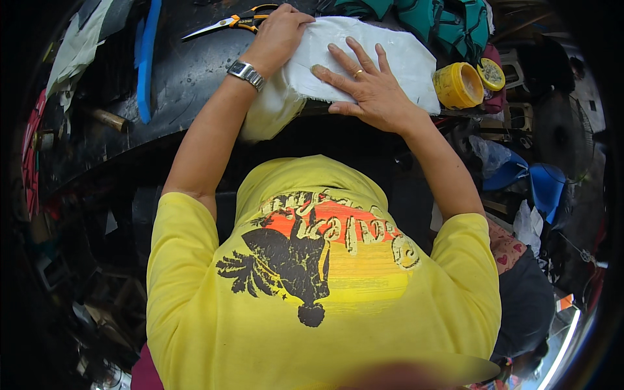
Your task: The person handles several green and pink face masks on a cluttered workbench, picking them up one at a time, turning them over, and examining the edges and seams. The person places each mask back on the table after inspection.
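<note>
The left hand (pixel 278 36) lay curled over the left end of the white cloth (pixel 396 55), knuckles up, its fingers bent down onto the fabric; whether they pinched a fold or only pressed it could not be told. A steel watch (pixel 246 73) sat on that wrist. The right hand (pixel 364 81) rested flat on the cloth, fingers spread wide and straight, palm down, gripping nothing, with a ring (pixel 358 73) on one finger.

The cloth lay on the black table (pixel 188 78) at about twelve o'clock from the person's chest, its left end bunched and hanging over the table's near edge, its right part spread smooth under the open hand.

Scissors (pixel 227 23) with orange handles lay on the table at eleven o'clock from the left hand, the handles just beside its knuckles and the blades pointing away to the left. A yellow tub (pixel 458 84) lay on its side at three o'clock from the right hand, touching the cloth's right edge, and its yellow lid (pixel 491 73) sat just beyond it. Green fabric (pixel 448 23) was heaped at one o'clock behind the cloth. A blue strip (pixel 146 58) ran along the table at nine o'clock, well apart from both hands.
</note>
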Demonstrator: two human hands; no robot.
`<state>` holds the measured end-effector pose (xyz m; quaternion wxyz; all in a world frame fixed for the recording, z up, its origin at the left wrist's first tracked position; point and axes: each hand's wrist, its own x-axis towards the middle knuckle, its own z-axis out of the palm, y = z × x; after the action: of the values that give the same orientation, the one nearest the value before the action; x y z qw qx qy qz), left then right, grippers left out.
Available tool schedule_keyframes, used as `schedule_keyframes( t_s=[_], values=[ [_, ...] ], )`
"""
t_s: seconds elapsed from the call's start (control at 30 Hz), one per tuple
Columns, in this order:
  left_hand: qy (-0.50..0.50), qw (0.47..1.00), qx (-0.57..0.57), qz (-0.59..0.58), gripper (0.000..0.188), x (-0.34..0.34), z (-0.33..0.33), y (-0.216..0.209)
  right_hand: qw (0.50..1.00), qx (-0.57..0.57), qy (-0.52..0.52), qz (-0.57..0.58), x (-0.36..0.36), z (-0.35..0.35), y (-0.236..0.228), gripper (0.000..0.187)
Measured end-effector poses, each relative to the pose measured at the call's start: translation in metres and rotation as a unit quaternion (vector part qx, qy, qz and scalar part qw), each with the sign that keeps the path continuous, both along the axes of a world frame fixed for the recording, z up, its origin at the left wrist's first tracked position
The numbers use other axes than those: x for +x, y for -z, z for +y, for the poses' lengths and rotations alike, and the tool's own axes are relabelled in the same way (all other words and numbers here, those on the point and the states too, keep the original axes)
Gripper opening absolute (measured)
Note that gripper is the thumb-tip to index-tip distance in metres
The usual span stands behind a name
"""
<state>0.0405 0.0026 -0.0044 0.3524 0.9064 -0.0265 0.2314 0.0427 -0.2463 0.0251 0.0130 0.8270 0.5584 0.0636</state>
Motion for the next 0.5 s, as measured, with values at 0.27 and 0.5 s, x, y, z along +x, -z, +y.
schedule_keyframes(
  t_s=[0.27,0.5],
  values=[
    [0.004,1.0,0.001,-0.027,0.016,-0.003,-0.001,-0.004,0.997,-0.049,-0.02,0.05,-0.043,-0.005,-0.011,0.067],
    [0.006,0.999,0.007,-0.038,0.017,0.001,0.001,0.0,0.965,0.253,-0.006,0.076,-0.037,-0.032,-0.061,0.051]
  ],
)
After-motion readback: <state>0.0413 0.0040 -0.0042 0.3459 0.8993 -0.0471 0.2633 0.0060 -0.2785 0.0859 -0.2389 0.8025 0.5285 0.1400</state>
